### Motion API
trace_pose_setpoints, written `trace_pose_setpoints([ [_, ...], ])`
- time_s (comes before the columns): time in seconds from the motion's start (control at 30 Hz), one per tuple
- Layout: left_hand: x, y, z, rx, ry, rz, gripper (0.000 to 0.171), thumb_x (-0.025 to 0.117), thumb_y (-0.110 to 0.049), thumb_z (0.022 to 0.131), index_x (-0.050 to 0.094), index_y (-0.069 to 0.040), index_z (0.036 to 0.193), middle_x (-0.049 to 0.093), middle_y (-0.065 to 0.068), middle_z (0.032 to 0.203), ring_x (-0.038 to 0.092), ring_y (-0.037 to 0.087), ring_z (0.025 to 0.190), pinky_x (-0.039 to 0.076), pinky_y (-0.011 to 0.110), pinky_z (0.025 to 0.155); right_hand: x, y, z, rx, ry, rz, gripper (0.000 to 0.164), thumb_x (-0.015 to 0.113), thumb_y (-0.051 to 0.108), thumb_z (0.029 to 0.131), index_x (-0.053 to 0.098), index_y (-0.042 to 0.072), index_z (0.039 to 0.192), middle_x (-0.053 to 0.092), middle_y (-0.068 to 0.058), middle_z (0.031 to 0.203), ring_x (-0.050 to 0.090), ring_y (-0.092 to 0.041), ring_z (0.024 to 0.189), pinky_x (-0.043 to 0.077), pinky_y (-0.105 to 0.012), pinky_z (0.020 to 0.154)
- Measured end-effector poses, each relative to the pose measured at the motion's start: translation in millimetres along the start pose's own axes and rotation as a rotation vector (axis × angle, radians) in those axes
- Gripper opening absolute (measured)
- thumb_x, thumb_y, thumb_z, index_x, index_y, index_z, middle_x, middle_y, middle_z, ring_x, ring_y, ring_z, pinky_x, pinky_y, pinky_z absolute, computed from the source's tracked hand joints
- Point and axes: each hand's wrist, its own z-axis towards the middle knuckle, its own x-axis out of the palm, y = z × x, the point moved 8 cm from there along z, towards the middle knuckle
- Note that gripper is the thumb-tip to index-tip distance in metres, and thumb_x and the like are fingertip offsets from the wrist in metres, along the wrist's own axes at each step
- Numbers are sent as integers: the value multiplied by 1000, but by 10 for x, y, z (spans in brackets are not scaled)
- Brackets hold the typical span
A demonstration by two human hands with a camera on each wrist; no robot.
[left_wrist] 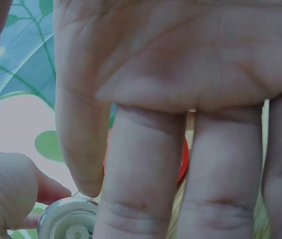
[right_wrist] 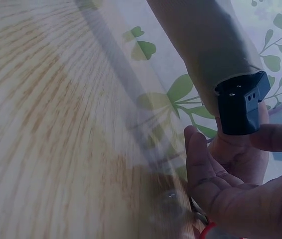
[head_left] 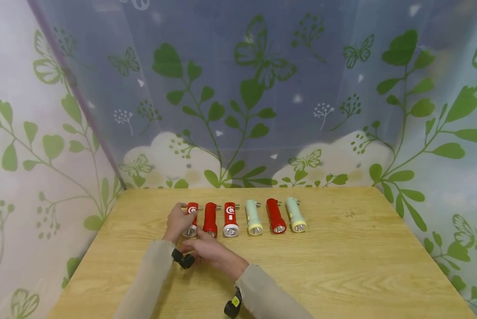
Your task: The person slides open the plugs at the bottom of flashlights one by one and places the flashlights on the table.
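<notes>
Six flashlights lie in a row on the wooden table, lenses toward me. At the left end is a red flashlight with a white head (head_left: 190, 231), its white emblem partly covered. My left hand (head_left: 176, 222) holds it from the left, fingers across its body. In the left wrist view, its pale lens ring (left_wrist: 67, 221) shows beside the fingers. My right hand (head_left: 208, 249) is just in front of the lens end, its fingers near the head; contact there is hard to tell. The right wrist view shows the right hand (right_wrist: 230, 199) with thumb and fingers apart.
To the right lie a red flashlight (head_left: 210, 218), another red one with a white head (head_left: 230, 218), a mint one (head_left: 253, 216), a red one (head_left: 276, 217) and a second mint one (head_left: 295, 213). Patterned curtains (head_left: 262, 110) surround the wooden table (head_left: 342, 266).
</notes>
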Motion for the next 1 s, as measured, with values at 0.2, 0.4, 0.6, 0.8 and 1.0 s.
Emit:
trace_pose_setpoints([
  [0.2, -8, 31, 34, 11, -15, 12, 50, 65, -23, 94, 51, 4, 133, 65, 24, 112, 63, 30, 93, 51, 32, 73, -7, -3, -5, -5, 11, 31, 87, 59, 23, 99, 4, 8, 164, 77, -10, 112, 67, -11, 77, 47, -26, 64],
  [0.4, -4, 76, 51, -24, 12, 11, 54, 64, -26, 95, 47, 4, 137, 62, 25, 121, 61, 31, 98, 53, 35, 79, -45, 55, -87, -3, 22, 38, 91, 62, 22, 97, 0, 3, 163, 74, -17, 121, 69, -13, 79, 55, -26, 67],
  [0.6, -5, 80, 40, -44, 27, 4, 58, 63, -28, 97, 44, 5, 141, 59, 27, 126, 61, 33, 104, 55, 38, 84, -159, 148, -232, 8, 32, 42, 86, 59, 24, 101, 3, 8, 164, 69, -20, 129, 75, -24, 94, 60, -28, 75],
  [0.8, -126, 6, 33, 0, -16, 26, 61, 61, -31, 98, 41, 7, 143, 56, 34, 133, 57, 45, 122, 51, 53, 99, -511, 404, -389, -76, -50, 1, 64, 58, 27, 103, 32, 6, 158, 64, -20, 138, 72, -33, 111, 61, -30, 78],
  [1.0, -288, -171, -19, 54, -78, -1, 61, 60, -32, 98, 41, 5, 144, 54, 34, 135, 54, 47, 125, 48, 56, 101, -962, 853, -728, -184, -186, -75, 49, 55, 28, 104, 49, 9, 149, 57, -15, 146, 66, -29, 117, 59, -39, 93],
])
